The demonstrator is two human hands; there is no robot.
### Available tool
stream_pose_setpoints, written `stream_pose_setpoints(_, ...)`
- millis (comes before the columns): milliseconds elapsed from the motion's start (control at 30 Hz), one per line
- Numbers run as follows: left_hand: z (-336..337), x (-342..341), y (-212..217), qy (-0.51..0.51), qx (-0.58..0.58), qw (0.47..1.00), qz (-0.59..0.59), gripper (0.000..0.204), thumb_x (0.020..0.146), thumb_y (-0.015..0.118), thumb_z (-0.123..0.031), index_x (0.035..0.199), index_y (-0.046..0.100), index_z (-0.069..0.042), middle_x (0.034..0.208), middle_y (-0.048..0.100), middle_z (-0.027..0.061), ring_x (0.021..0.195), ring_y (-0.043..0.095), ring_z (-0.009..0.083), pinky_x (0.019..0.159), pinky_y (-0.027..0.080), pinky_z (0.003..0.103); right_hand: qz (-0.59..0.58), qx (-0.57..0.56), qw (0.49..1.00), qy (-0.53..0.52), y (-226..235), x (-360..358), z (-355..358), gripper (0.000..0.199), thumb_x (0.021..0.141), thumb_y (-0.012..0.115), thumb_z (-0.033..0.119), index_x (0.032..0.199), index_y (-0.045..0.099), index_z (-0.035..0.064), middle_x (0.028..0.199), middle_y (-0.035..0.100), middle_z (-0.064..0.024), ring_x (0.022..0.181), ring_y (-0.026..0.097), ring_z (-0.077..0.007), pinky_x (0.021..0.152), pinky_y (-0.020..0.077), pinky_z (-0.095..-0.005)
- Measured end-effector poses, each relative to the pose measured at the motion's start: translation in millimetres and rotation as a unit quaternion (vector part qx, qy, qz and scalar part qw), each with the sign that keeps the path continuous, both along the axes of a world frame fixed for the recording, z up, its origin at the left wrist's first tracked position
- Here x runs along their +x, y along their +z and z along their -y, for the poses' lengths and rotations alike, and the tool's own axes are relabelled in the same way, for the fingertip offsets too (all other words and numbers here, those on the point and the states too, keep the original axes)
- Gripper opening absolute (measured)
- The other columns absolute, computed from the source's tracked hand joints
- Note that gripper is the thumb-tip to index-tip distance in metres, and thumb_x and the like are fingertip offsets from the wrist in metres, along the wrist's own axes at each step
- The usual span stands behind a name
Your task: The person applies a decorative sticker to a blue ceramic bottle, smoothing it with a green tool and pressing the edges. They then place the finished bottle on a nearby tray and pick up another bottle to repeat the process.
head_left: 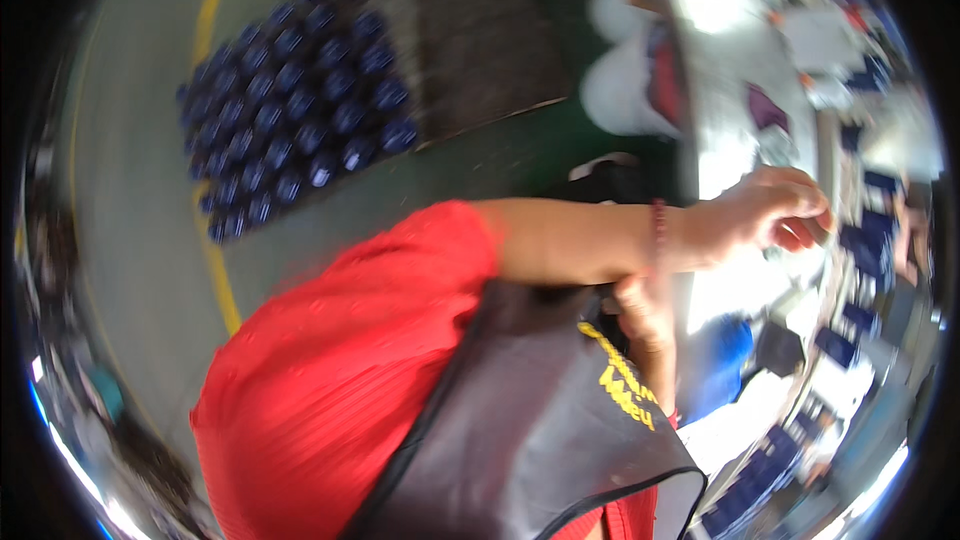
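Observation:
My left arm, in a red sleeve with a red bracelet, stretches across to the right. My left hand point(770, 212) is over the edge of the bright work table point(712, 145), its fingers curled in. Something small and brownish point(818, 232) shows at the fingertips, too blurred to name. Below that forearm is my right hand point(642, 312), close to the dark apron point(530, 390) on my front; its fingers are partly hidden and blurred. A blue bundle point(718, 365), perhaps cloth, lies on the table beside a dark grey piece point(780, 348).
Rows of dark blue round-topped objects point(290, 105) stand on the floor at left, beside a flat brown board point(490, 45). White bulging sacks point(620, 90) sit against the table. Several dark blue items point(870, 245) line the far right. A yellow line point(218, 285) marks the floor.

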State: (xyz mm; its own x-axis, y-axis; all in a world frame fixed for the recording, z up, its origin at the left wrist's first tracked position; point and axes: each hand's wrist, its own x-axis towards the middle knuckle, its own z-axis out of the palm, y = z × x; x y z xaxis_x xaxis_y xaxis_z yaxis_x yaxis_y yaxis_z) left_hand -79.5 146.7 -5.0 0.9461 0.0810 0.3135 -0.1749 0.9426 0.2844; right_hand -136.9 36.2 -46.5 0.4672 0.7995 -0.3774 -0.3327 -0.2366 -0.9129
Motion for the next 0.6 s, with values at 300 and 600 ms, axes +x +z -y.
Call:
stream_pose_setpoints(300, 14, 21, -2, 0.059, 0.436, 0.896, 0.068, 0.026, 0.098, 0.059, -0.022, 0.109, 0.068, 0.0, 0.103, 0.07, 0.0097, 0.096, 0.065, 0.021, 0.088, 0.05, 0.034, 0.425, -0.115, 0.896, -0.053, 120, 18, 109, 0.046, 0.086, 0.07, 0.0, 0.131, 0.062, 0.0003, 0.137, 0.059, -0.0183, 0.12, 0.061, -0.0305, 0.091, 0.0523, -0.0363)
stream_pose_setpoints(600, 38, 64, -52, 0.136, 0.876, 0.435, 0.158, 0.05, 0.088, 0.072, -0.027, 0.134, 0.064, -0.012, 0.147, 0.048, 0.0241, 0.138, 0.035, 0.045, 0.115, 0.024, 0.057, 0.614, -0.332, 0.607, -0.379, 118, 290, 323, 0.032, 0.092, 0.063, 0.008, 0.123, 0.069, 0.0071, 0.12, 0.067, -0.0151, 0.113, 0.065, -0.0303, 0.096, 0.0498, -0.0375)
